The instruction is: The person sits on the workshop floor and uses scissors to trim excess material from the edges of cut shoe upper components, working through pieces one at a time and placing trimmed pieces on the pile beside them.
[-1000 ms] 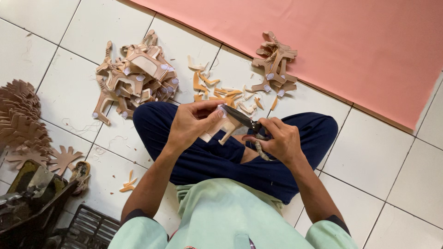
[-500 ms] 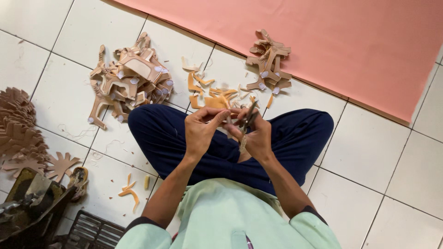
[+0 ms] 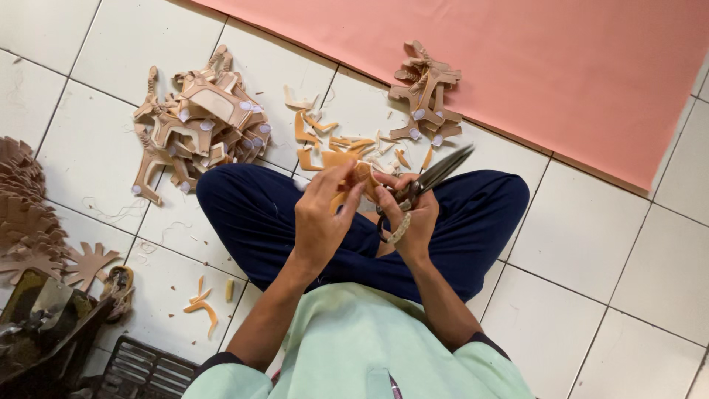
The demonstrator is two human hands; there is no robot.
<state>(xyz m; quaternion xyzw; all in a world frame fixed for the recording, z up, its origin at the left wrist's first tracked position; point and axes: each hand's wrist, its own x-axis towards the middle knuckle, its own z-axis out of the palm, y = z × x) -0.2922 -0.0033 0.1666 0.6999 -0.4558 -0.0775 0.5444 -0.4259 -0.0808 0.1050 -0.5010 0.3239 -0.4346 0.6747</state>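
I sit cross-legged on a white tiled floor, both hands raised over my lap. My left hand [image 3: 325, 214] pinches a small tan leather cut-out piece [image 3: 347, 170] between thumb and fingers. My right hand [image 3: 410, 214] grips metal scissors [image 3: 436, 176], blades pointing up and right, close beside the piece. The two hands touch around the piece, which they partly hide.
A heap of tan cut-out pieces [image 3: 199, 125] lies at upper left, a smaller stack [image 3: 427, 96] at upper middle, loose offcuts [image 3: 332, 137] between them. A pink sheet [image 3: 561, 66] covers the top right. More brown cut-outs [image 3: 29, 222] and dark tools [image 3: 44, 332] sit left.
My hands have come together and lifted higher over my lap. The scissors' blades now point up and to the right beside the piece.
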